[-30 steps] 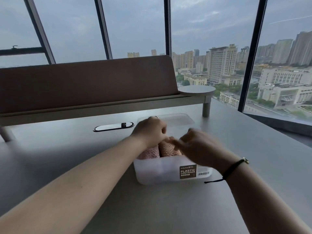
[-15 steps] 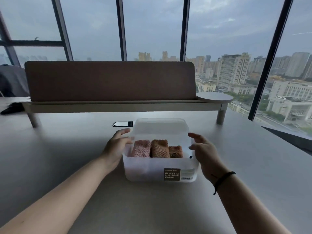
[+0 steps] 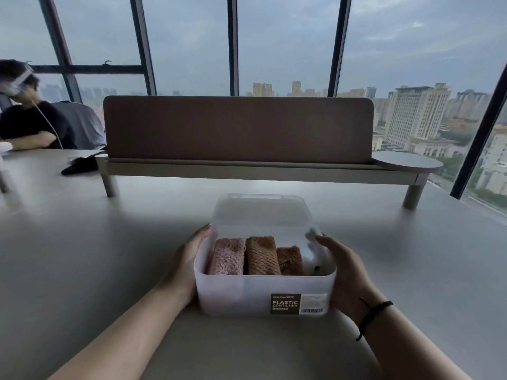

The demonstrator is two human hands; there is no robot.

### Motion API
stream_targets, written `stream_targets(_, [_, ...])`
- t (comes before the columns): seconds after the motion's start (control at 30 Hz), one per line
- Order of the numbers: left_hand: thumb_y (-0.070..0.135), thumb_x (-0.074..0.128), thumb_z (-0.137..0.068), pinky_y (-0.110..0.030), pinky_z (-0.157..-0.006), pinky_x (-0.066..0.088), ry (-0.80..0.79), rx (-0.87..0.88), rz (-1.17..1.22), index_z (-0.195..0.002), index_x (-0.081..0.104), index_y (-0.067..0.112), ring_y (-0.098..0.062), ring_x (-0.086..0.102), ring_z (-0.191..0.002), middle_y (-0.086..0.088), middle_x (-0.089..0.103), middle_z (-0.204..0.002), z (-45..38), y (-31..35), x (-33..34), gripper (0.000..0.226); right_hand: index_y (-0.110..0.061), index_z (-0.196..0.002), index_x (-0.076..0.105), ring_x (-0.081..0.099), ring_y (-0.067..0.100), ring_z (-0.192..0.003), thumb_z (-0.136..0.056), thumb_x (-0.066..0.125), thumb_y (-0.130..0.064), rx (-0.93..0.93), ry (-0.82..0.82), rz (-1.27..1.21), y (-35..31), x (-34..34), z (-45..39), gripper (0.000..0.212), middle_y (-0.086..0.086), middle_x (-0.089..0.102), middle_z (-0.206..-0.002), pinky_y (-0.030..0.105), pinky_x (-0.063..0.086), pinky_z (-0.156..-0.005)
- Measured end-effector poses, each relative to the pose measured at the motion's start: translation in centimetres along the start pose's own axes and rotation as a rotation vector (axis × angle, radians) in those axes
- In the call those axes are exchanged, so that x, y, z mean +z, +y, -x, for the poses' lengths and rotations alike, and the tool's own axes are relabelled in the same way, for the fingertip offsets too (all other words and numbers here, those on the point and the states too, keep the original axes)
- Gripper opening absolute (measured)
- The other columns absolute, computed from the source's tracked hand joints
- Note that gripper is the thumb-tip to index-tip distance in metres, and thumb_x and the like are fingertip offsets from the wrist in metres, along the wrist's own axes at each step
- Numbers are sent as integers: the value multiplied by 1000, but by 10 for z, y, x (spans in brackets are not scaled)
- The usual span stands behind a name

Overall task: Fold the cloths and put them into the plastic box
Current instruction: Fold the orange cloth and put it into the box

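Note:
A translucent plastic box with a brown label stands on the grey table in front of me. Three folded cloths stand side by side inside it: a pink one, an orange one and a rust-brown one. The clear lid hangs tilted over the back half of the box, its far edge higher. My left hand grips the lid's left edge beside the box wall. My right hand grips the right edge, fingertips showing through the plastic.
A brown divider panel on a low raised shelf crosses the table behind the box, ending in a round plate at the right. A black item lies at the shelf's left end. Another person sits at the far left.
My hands left the cloths and moved to the box's sides. The lid, which lay behind the box, is now lifted and tilted over it. My view has panned left.

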State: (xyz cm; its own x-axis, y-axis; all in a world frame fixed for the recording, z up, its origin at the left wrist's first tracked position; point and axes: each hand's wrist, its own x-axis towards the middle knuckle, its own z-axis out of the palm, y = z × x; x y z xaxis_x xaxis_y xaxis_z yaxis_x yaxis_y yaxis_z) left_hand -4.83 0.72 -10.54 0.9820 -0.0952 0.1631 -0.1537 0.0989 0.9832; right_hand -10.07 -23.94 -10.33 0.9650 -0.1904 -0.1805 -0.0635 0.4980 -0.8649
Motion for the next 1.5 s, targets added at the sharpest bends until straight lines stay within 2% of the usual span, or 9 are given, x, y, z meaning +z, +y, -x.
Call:
stream_targets(0.1, [31,64,-89,-28,-83,53,-50,46,105,-92,78,15,-17,71,-96,-3,78,-95,-3,-1,4,21,-29,-134,57,66,6,-105,-92,53,-22,-1,-59,23,-3,-3,-3,43,-7,60,-134,27,52,-62])
stream_targets(0.23, [54,94,-27,-17,-64,56,-105,-30,303,-80,82,18,-11,75,-81,-1,79,-88,-9,2,9,65,-33,-128,61,52,6,-125,-85,63,-39,-39,-61,-4,-2,-1,-8,43,-12,61,-133,35,47,-90])
stream_targets(0.37, [17,55,-93,-27,-76,58,-59,-189,488,-128,64,14,-20,72,-103,-10,68,-127,-22,-3,0,36,-38,-133,56,41,8,-135,-44,73,-82,-84,-143,-47,1,-2,-5,100,-23,59,-132,56,24,-116])
stream_targets(0.53, [33,75,-76,-33,-91,57,-127,-136,568,-132,60,19,-24,65,-118,-7,67,-130,-17,4,4,60,-34,-138,52,44,10,-135,-60,48,-87,-71,-135,-57,-1,-5,-5,94,-21,60,-133,56,25,-116])
stream_targets(0.67, [58,37,-97,-43,-111,38,-29,-224,611,-131,63,19,-29,58,-124,-10,64,-134,-15,1,-2,58,-18,-127,63,65,33,-113,-83,33,-75,-21,-211,-140,-5,-1,5,78,11,68,-123,53,45,-100])
stream_targets(0.77, [62,39,-94,-43,-105,40,-49,-227,563,-122,69,23,-27,62,-115,-6,69,-125,-13,1,-2,57,-14,-120,68,68,35,-106,-89,39,-61,8,-275,-118,-7,2,12,64,18,69,-118,48,55,-90])
stream_targets(0.97, [26,45,-95,-36,-80,50,-89,-177,409,-121,67,23,-22,71,-90,-4,74,-105,-9,1,3,34,-13,-130,58,70,31,-89,-83,53,-26,-52,-273,-32,-4,0,8,49,16,70,-108,39,58,-74])
stream_targets(1.37, [27,49,-94,-35,-73,47,-5,-184,330,-94,71,13,-25,68,-74,-9,72,-82,-11,-7,-1,25,-20,-128,61,69,29,-86,-87,48,-19,-64,-250,-27,-1,-2,0,42,12,71,-104,42,52,-80])
stream_targets(1.5, [32,43,-101,-30,-61,48,-17,-172,334,-62,74,18,-15,66,-55,-1,69,-61,-9,-8,5,51,-19,-127,61,69,30,-85,-85,51,-20,-47,-250,-49,-1,-4,-2,44,12,71,-103,42,52,-80])
